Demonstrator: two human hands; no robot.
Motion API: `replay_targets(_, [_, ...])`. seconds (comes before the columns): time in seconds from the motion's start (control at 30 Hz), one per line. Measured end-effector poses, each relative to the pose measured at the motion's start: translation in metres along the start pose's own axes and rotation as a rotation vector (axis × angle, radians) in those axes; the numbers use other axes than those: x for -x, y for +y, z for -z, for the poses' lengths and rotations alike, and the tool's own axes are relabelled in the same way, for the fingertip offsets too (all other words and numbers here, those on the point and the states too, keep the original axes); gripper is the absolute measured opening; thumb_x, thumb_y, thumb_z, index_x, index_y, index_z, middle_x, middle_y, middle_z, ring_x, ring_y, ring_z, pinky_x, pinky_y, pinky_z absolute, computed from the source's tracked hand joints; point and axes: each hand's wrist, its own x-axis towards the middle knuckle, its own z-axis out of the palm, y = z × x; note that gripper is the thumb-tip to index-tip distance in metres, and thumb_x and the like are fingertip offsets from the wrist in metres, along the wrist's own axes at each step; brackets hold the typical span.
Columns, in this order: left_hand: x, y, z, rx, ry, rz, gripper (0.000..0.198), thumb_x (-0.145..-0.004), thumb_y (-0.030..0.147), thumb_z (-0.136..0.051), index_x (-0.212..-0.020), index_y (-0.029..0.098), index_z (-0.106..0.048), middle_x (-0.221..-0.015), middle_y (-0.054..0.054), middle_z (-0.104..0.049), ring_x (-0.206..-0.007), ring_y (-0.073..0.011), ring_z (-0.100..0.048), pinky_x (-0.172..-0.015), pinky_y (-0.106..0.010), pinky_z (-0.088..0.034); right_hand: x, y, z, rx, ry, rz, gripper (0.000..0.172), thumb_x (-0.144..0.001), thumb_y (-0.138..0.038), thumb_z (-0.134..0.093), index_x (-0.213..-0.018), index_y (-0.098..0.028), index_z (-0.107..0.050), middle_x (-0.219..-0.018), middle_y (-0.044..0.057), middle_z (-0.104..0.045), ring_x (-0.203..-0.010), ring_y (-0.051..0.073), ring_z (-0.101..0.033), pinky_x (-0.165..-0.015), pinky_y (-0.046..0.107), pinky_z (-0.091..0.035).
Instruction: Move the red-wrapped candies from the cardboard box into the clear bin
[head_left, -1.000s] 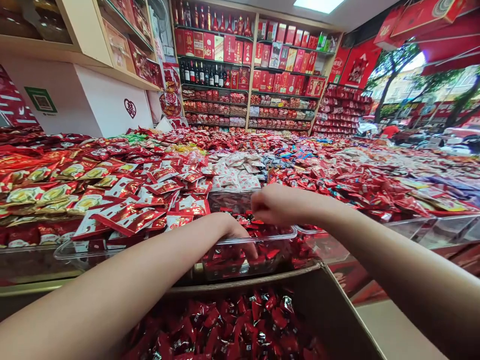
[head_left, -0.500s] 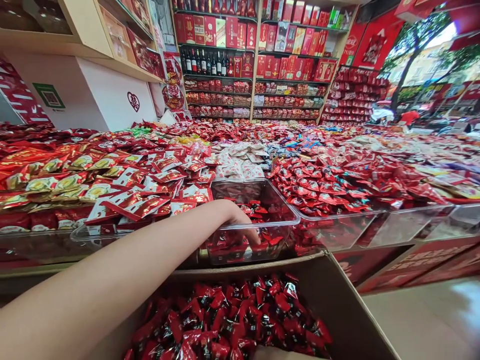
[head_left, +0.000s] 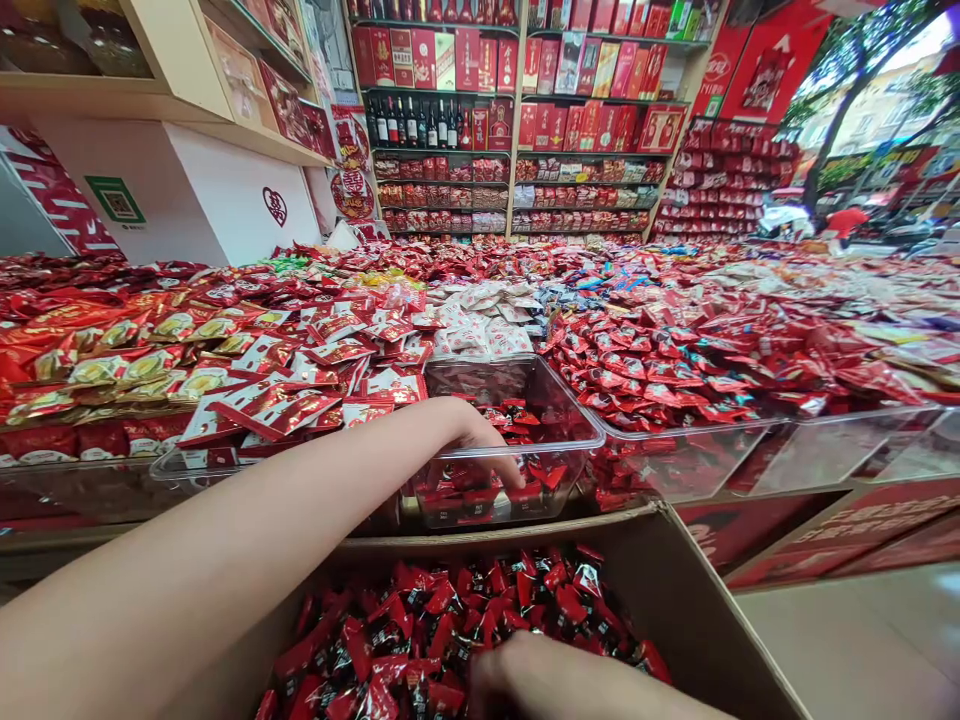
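Note:
My left hand [head_left: 472, 440] grips the front rim of a clear plastic bin [head_left: 577, 425], thumb down its outer front wall, fingers hooked inside. The bin is partly filled with small red-wrapped candies [head_left: 517, 415]. My right hand [head_left: 525, 680] reaches into a cardboard box [head_left: 675, 610] just below the bin, resting on a heap of red and black wrapped candies [head_left: 450, 620]. Its fingers are curled down into the heap, and whether they hold anything is hidden.
Around the bin spreads a wide counter of wrapped sweets: red and gold packets [head_left: 150, 365] at left, white ones [head_left: 480, 325] behind, red ones [head_left: 675, 360] at right. Shelves of red boxes and bottles [head_left: 517, 110] line the back wall. Floor [head_left: 862, 640] lies at lower right.
My right hand left the clear bin, went out of view, and now lies in the cardboard box. The left hand stayed on the bin's rim. The view tilted slightly down.

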Motion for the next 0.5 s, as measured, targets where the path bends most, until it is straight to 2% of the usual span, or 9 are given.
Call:
replay_targets(0.07, [-0.003, -0.001, 0.000, 0.008, -0.011, 0.013, 0.052, -0.051, 0.056, -0.054, -0.093, 0.024, -0.054, -0.094, -0.005, -0.058, -0.081, -0.0227, -0.053, -0.063, -0.031, -0.046, 0.021, -0.018, 0.026, -0.223, 0.101, 0.068, 0.041, -0.054, -0.021, -0.060, -0.094, -0.024, -0.050, -0.069, -0.004, -0.052, -0.059, 0.008, -0.046, -0.050, 0.016, -0.035])
replay_targets(0.1, [-0.004, -0.001, 0.000, 0.013, -0.018, 0.018, 0.053, -0.052, 0.055, -0.053, -0.093, 0.023, -0.053, -0.092, -0.006, -0.059, -0.078, -0.0227, -0.054, -0.062, -0.032, -0.046, 0.029, -0.027, 0.037, -0.364, 0.134, 0.089, 0.042, -0.055, -0.022, -0.060, -0.095, -0.023, -0.047, -0.072, -0.004, -0.051, -0.060, 0.007, -0.045, -0.051, 0.016, -0.035])
replay_targets(0.17, [-0.005, 0.000, 0.000, 0.019, -0.040, 0.018, 0.050, -0.054, 0.054, -0.052, -0.093, 0.022, -0.053, -0.084, -0.006, -0.061, -0.071, -0.0223, -0.055, -0.059, -0.034, -0.047, 0.042, -0.041, 0.056, -0.667, 0.172, 0.117, 0.035, -0.062, -0.024, -0.058, -0.093, -0.021, -0.042, -0.077, -0.002, -0.051, -0.060, 0.007, -0.047, -0.053, 0.018, -0.037])
replay_targets(0.23, [-0.003, 0.001, 0.000, 0.019, -0.078, 0.005, 0.045, -0.055, 0.052, -0.052, -0.090, 0.023, -0.055, -0.075, -0.004, -0.062, -0.064, -0.0218, -0.056, -0.056, -0.035, -0.047, 0.050, -0.051, 0.070, -0.874, 0.228, 0.143, 0.027, -0.068, -0.025, -0.053, -0.091, -0.020, -0.040, -0.081, 0.000, -0.051, -0.064, 0.008, -0.049, -0.058, 0.022, -0.039])
replay_targets(0.37, [0.000, 0.001, 0.000, -0.010, -0.119, -0.030, 0.040, -0.055, 0.051, -0.053, -0.083, 0.022, -0.058, -0.064, -0.003, -0.063, -0.057, -0.0215, -0.057, -0.053, -0.036, -0.047, 0.055, -0.061, 0.084, -0.937, 0.438, 0.176, 0.019, -0.073, -0.027, -0.048, -0.087, -0.016, -0.044, -0.075, 0.002, -0.054, -0.074, 0.011, -0.050, -0.073, 0.029, -0.036])
replay_targets(0.5, [-0.001, -0.002, 0.000, -0.046, -0.061, -0.074, 0.039, -0.055, 0.051, -0.052, -0.079, 0.020, -0.059, -0.061, -0.004, -0.062, -0.057, -0.0220, -0.057, -0.054, -0.036, -0.047, 0.056, -0.069, 0.093, -0.902, 0.535, 0.118, 0.014, -0.069, -0.024, -0.053, -0.079, -0.016, -0.047, -0.074, 0.000, -0.053, -0.070, 0.009, -0.050, -0.071, 0.026, -0.037])
